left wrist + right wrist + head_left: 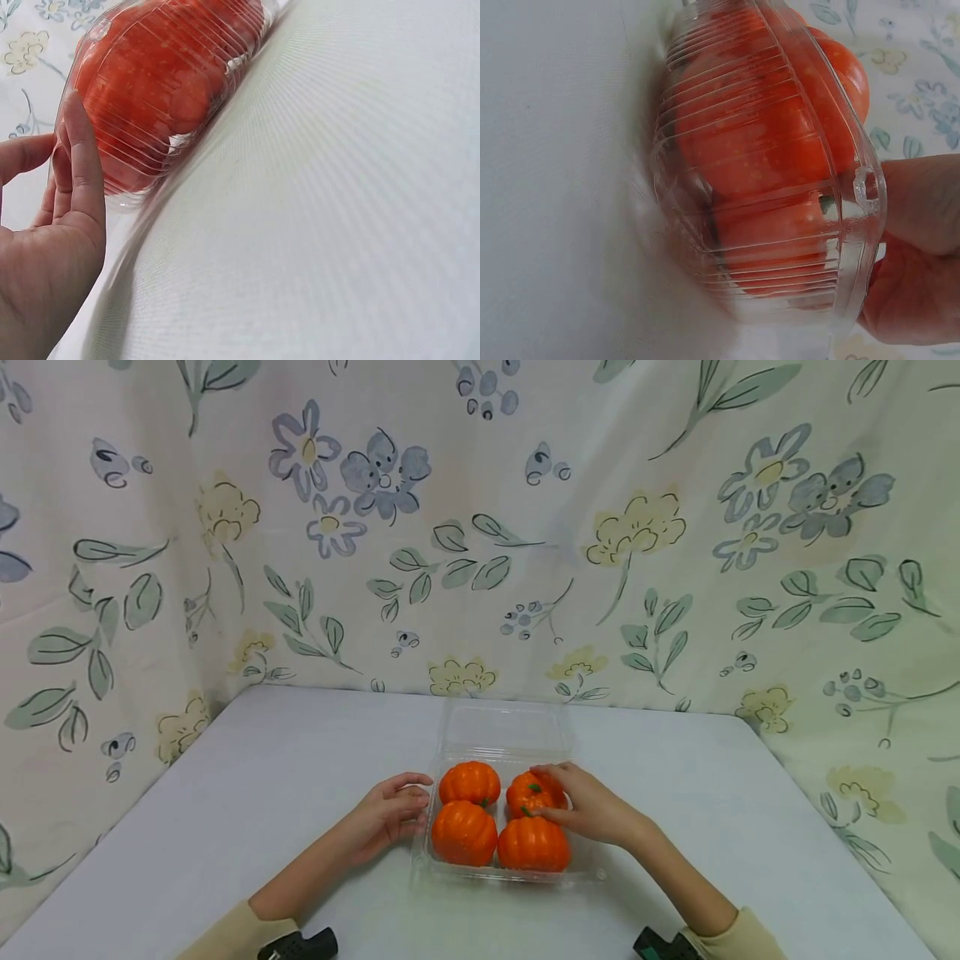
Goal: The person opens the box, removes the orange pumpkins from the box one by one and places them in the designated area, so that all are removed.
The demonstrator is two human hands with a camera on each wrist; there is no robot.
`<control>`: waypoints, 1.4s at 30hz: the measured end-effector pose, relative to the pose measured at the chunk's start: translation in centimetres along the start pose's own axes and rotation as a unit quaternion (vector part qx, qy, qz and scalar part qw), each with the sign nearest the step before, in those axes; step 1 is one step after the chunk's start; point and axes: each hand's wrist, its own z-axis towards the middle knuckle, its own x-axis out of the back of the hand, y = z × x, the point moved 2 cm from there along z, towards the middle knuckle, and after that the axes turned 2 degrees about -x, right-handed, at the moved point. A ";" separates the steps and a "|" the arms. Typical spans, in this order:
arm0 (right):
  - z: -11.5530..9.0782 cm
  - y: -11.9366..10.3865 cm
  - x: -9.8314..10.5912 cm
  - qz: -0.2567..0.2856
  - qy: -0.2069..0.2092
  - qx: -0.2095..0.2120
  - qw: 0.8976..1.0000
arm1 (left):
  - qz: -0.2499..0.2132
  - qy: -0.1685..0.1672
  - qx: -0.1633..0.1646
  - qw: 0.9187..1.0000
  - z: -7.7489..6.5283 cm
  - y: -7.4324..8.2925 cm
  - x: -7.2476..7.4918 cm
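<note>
A clear plastic clamshell container (pixel 517 877) lies with its lid (pixel 504 727) folded back, and several small orange pumpkins sit in its base. My right hand (pixel 592 802) reaches over the right rim and grips the back right pumpkin (pixel 522 796), thumb in front and fingers behind. The front right pumpkin (pixel 533 845) is just below that thumb. On the left, my left hand (pixel 386 818) touches the container's side with nearly straight fingers, beside the back left pumpkin (pixel 469 782) and front left pumpkin (pixel 464 833). The right wrist view hides most of my right fingers behind the container wall (pixel 742 150).
The container stands on a white table (pixel 315 743). A floral curtain (pixel 480 527) hangs behind the table and along its sides. Dark wrist devices (pixel 300 945) sit at both sleeves.
</note>
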 end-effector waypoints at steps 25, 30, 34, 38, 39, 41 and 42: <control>0.4 0.4 0.1 -0.040 0.000 0.038 0.999 | 0.008 -0.002 0.002 1.000 0.1 -0.1 0.2; 0.4 0.5 0.2 -0.031 0.005 0.044 0.999 | 0.008 -0.003 0.001 1.000 0.1 -0.3 0.2; 0.4 0.6 0.2 -0.026 0.007 0.047 0.999 | 0.009 -0.002 0.001 1.000 0.1 -0.3 0.3; 0.5 0.8 0.4 -0.025 0.012 0.054 0.998 | 0.011 -0.003 0.001 1.000 0.1 -0.3 0.3; 0.5 0.9 0.5 -0.023 0.014 0.054 0.998 | 0.011 -0.003 0.001 1.000 0.1 -0.3 0.3; 0.4 0.9 0.7 -0.024 0.019 0.060 0.998 | 0.011 -0.004 0.001 1.000 0.1 -0.2 0.2; 0.4 0.9 0.8 -0.025 0.022 0.063 0.997 | 0.011 -0.004 0.001 1.000 0.1 -0.2 0.2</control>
